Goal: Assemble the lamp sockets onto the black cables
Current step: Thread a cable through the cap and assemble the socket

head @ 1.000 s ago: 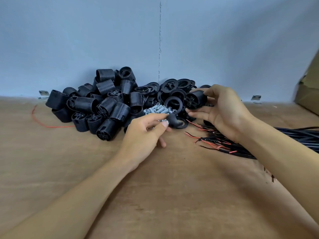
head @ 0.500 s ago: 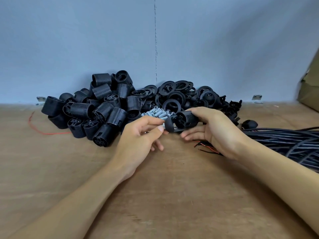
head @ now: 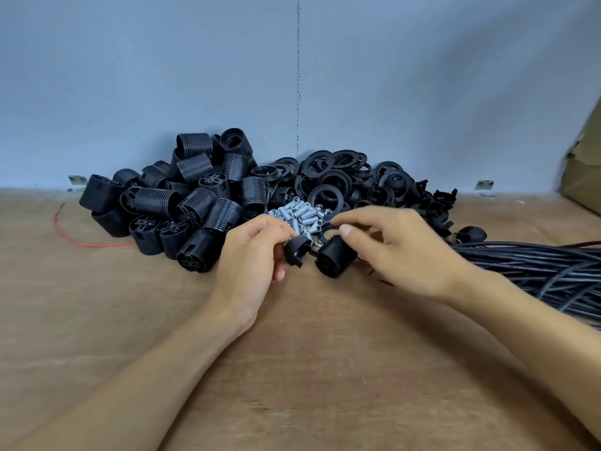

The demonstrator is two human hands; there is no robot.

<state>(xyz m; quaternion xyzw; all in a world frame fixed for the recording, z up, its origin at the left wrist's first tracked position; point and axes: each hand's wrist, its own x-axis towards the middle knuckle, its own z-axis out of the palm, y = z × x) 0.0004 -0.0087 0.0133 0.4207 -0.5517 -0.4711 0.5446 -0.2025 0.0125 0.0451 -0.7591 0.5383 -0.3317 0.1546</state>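
Step in hand, as I read it: mating the cap [head: 297, 250] w/ the socket [head: 335, 258] before they go on a cable.

L hand [head: 250, 258] pinches the cap, fingers [head: 276, 227] curled over its dome. R hand [head: 403, 249] grips the socket w/ thumb on top; its other fingers curl behind, so their exact hold is hidden. Both parts are up off the worktop [head: 292, 369], just in front of the screws [head: 302, 216]. They sit v. close together, but I can't tell if they're touching.

To do it well:
- Line up the two axes first, cap's open side to the socket's back end.
- Find the cap's rim tab & match it to its slot, then press or twist lightly. Don't force it.
- Prob. the cable has to pass thru the cap first, so check before closing.
- Keep wrists clear of the screws so they don't scatter.

Looks: the cap is small, black & dome-shaped, w/ a squared tab at the lower rim. The socket is a short black cylinder, its end face toward the camera w/ a cross-shaped moulding, slightly blurred. More sockets are heaped at left in the pile [head: 195, 206], many of them ribbed.

The cables [head: 536, 271] lie bundled on the worktop at right, beside the R forearm. Neither hand seems to hold one.
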